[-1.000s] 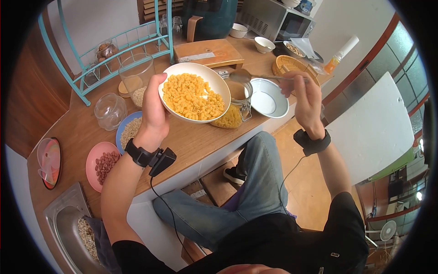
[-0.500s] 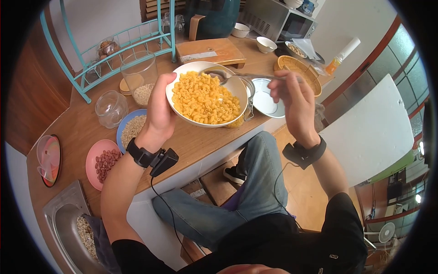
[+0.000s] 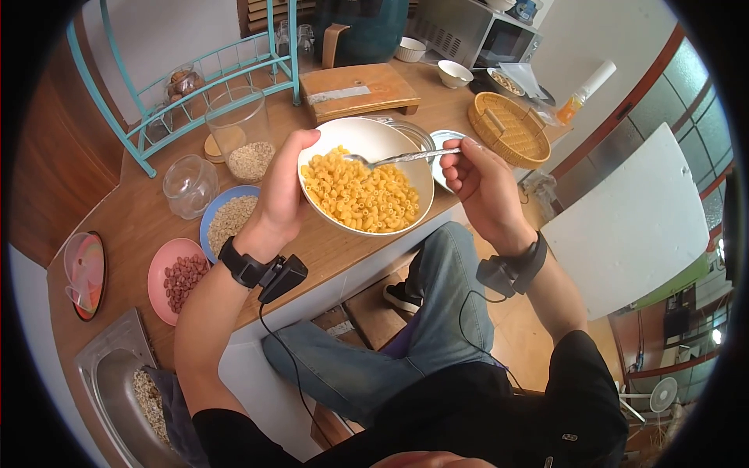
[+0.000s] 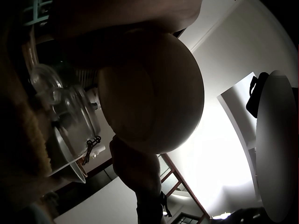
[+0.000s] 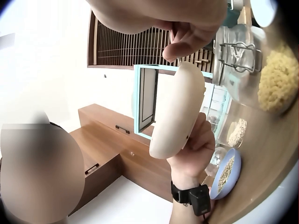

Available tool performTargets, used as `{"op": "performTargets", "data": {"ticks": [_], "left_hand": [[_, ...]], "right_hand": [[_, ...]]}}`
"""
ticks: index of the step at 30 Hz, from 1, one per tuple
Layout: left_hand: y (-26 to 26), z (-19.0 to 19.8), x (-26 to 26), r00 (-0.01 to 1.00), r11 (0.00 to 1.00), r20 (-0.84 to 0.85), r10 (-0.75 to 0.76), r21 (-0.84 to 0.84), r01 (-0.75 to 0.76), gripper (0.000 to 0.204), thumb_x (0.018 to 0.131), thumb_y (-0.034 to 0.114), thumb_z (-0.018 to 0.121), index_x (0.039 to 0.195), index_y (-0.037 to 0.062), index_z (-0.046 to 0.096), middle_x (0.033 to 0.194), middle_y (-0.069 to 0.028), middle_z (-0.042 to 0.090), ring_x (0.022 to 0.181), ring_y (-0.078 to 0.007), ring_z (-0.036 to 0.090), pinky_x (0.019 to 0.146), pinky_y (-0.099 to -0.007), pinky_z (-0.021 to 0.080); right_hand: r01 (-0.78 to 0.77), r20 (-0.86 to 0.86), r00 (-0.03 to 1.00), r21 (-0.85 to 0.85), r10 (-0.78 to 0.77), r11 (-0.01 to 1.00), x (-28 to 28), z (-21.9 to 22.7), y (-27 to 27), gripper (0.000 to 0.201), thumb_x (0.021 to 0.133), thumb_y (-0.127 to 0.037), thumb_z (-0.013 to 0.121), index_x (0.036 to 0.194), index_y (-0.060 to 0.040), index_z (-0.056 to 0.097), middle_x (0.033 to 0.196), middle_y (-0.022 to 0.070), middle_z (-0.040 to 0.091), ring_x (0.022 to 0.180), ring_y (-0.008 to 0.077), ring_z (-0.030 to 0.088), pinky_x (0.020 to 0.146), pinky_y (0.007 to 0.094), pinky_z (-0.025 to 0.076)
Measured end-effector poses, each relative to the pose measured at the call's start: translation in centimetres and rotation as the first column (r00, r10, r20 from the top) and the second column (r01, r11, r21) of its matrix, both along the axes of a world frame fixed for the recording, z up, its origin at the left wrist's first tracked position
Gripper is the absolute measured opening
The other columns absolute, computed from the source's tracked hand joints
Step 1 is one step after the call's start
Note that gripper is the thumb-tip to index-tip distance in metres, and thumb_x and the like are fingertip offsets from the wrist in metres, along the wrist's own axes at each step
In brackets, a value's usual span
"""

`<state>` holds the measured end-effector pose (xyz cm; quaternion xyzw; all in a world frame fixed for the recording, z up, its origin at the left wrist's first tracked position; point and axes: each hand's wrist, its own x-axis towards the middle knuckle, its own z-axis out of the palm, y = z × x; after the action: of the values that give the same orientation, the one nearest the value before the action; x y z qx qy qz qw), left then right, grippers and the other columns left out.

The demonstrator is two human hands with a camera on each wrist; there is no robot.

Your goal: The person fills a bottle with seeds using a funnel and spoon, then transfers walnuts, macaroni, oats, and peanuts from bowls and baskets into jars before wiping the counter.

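Note:
My left hand (image 3: pixel 279 187) holds a white bowl (image 3: pixel 374 132) of yellow elbow macaroni (image 3: pixel 359 195) above the counter's front edge, its thumb over the rim. The bowl tilts slightly toward me. Between the thumb and fingers of my right hand (image 3: pixel 490 191) is the handle of a metal spoon (image 3: pixel 413 155), whose head lies in the macaroni. Behind the bowl, a clip-top glass jar (image 5: pixel 236 63) with more macaroni stands on the counter; the bowl hides most of it in the head view. A white dish (image 3: pixel 441 147) sits partly behind my right hand.
To the left are a blue bowl (image 3: pixel 212 214) of pale flakes, a pink plate (image 3: pixel 158 285) of reddish nuts, a glass jar (image 3: pixel 189 187) and a tall clear container (image 3: pixel 234 117). Farther back stand a turquoise rack (image 3: pixel 140 140), a wooden board (image 3: pixel 359 87) and a wicker basket (image 3: pixel 507 129).
The spoon, held over the jar's mouth a second ago, has come left and down into the macaroni. My left hand has moved the bowl right and slightly nearer, covering more of the jar.

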<state>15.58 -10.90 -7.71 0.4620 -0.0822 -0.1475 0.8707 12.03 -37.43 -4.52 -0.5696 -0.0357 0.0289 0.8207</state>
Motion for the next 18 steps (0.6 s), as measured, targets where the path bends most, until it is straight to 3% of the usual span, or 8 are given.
{"op": "performTargets", "data": {"ticks": [5,16,18], "left_hand": [[0.1,0.3,0.1,0.997,0.997,0.021,0.068,-0.028,-0.068,0.048,0.093,0.039,0.048,0.117,-0.0011,0.059,0.110,-0.0095,0.068,0.100,-0.0167,0.065,0.088,-0.0292,0.050],[0.4,-0.2,0.6,0.982,0.984,0.068,0.178,-0.043,-0.176,0.046,0.095,0.036,0.048,0.119,-0.0016,0.059,0.113,-0.0106,0.066,0.104,-0.0186,0.063,0.092,-0.0314,0.047],[0.5,-0.1,0.6,0.978,0.981,0.075,0.192,-0.047,-0.189,0.046,0.095,0.036,0.048,0.118,-0.0015,0.059,0.113,-0.0104,0.066,0.104,-0.0187,0.063,0.092,-0.0315,0.047]], "right_hand": [[0.068,0.064,0.996,-0.015,-0.067,0.998,0.5,1.0,-1.7,0.027,0.104,-0.020,0.043,0.107,0.0009,0.058,0.088,0.0065,0.065,0.077,0.0107,0.059,0.071,0.0244,0.048],[0.257,0.142,0.957,0.001,-0.255,0.966,2.2,1.3,-5.4,0.027,0.104,-0.020,0.043,0.107,0.0020,0.058,0.087,0.0066,0.064,0.076,0.0119,0.057,0.073,0.0248,0.048],[0.303,0.234,0.934,-0.110,-0.271,0.947,2.0,0.6,-5.2,0.029,0.105,-0.020,0.042,0.108,0.0029,0.058,0.087,0.0072,0.064,0.076,0.0115,0.057,0.071,0.0248,0.048]]}}
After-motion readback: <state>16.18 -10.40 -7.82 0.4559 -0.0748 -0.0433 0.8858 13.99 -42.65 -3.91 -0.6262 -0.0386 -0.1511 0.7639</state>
